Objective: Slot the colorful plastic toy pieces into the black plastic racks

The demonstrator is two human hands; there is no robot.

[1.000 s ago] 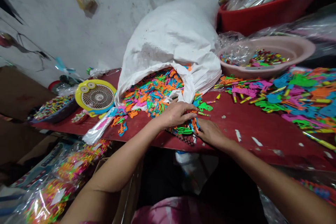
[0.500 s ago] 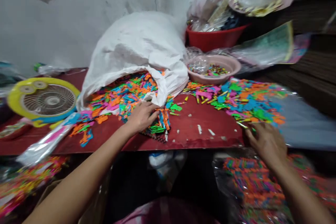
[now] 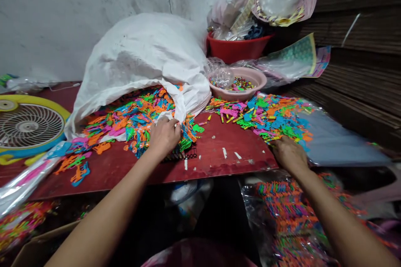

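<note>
My left hand [image 3: 164, 135] rests with bent fingers on the bright plastic pieces [image 3: 140, 108] spilling from a large white sack [image 3: 147, 46]. Whatever its fingers grip is hidden. Under and beside that hand, a black mesh rack [image 3: 191, 151] holds several pieces standing close together. On the right, my right hand [image 3: 288, 152] is closed at the near edge of a second pile of orange, blue, green and pink pieces [image 3: 278, 117]. A small yellow stick [image 3: 273, 138] shows at its fingertips. More yellow sticks lie among the pieces.
Behind the right pile stands a pink basin [image 3: 263, 78] of small parts, with a red basin [image 3: 238, 48] farther back. At left is a yellow-and-blue fan [image 3: 62, 112]. Clear plastic sheeting [image 3: 341, 137] covers the right end of the red table [image 3: 219, 162]. Bagged pieces [image 3: 291, 212] lie below.
The view has turned right, so the scene sits farther left. My right hand's fingers have drawn together at the pile's edge. My left hand remains by the rack, its fingers more bent.
</note>
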